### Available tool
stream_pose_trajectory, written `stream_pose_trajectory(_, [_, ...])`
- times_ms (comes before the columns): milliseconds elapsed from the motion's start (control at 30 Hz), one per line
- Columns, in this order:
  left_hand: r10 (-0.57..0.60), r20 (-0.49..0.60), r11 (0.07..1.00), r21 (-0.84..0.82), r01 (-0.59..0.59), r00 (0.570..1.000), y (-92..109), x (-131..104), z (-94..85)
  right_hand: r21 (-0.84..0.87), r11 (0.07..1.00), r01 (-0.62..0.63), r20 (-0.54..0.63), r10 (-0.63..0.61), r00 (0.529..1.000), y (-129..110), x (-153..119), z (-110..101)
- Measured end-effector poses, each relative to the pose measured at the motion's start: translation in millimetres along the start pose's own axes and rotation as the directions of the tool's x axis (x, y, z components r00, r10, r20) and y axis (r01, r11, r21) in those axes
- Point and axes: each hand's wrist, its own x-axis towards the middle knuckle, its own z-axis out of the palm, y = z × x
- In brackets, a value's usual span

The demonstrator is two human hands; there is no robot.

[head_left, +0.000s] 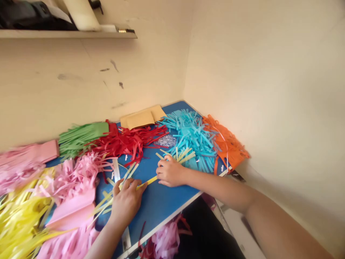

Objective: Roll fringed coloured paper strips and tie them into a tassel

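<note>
Over the blue tabletop, a pale yellow fringed paper strip runs between my two hands as a narrow twisted band. My left hand is closed on its left part, with loose yellow fringes spreading out behind the fingers. The fingers of my right hand curl shut around the other part, and more yellow fringes fan out past the knuckles. The fingertips of both hands are partly hidden. A cyan fringed paper bundle lies just beyond my right hand.
Red fringe, green fringe, pink fringe and yellow fringe crowd the left. Tan folded papers lie at the back, near a small lavender heap. Orange fringe hangs at the right corner. A shelf juts above.
</note>
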Motion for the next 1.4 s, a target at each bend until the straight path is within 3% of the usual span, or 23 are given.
stream_pose_trajectory(100, [-0.005, -0.037, 1.0, 0.016, 0.006, 0.999, 7, 4, 1.0, -0.106, 0.993, 0.055, -0.01, -0.056, 0.998, 1, 6, 5])
stream_pose_trajectory(267, [-0.022, -0.124, 0.999, 0.021, 0.025, 0.992, 11, 9, 3.2, -0.023, 0.994, -0.106, 0.045, 0.107, 0.993, -2, 15, 5])
stream_pose_trajectory(400, [-0.008, -0.145, 1.0, 0.015, 0.01, 0.989, 11, 5, 5.8, -0.08, 0.992, -0.1, -0.107, 0.091, 0.99, -23, 18, 12])
stream_pose_trajectory(500, [-0.002, -0.116, 1.0, 0.004, 0.003, 0.993, 11, -7, 8.0, -0.112, 0.993, -0.044, -0.123, 0.03, 0.992, -31, 12, 21])
stream_pose_trajectory(633, [-0.018, -0.083, 0.997, -0.073, 0.012, 0.996, 3, -29, 12.1, 0.004, 0.998, -0.063, -0.131, 0.063, 0.989, -16, -9, 28])
stream_pose_trajectory(833, [-0.221, -0.044, 0.909, -0.371, 0.19, 0.974, -12, -44, 23.0, 0.33, 0.904, -0.271, -0.036, 0.299, 0.954, 5, -22, 28])
stream_pose_trajectory(1133, [-0.348, -0.016, 0.867, -0.385, 0.316, 0.937, -7, -38, 19.7, 0.399, 0.866, -0.302, 0.013, 0.325, 0.946, 3, -20, 17])
stream_pose_trajectory(1233, [-0.334, -0.025, 0.887, -0.345, 0.306, 0.942, -6, -37, 17.2, 0.383, 0.875, -0.297, 0.025, 0.311, 0.95, 3, -20, 15])
stream_pose_trajectory(1400, [-0.223, -0.13, 0.949, -0.256, 0.184, 0.966, -3, -37, 13.5, 0.356, 0.897, -0.262, -0.002, 0.281, 0.96, 4, -22, 19])
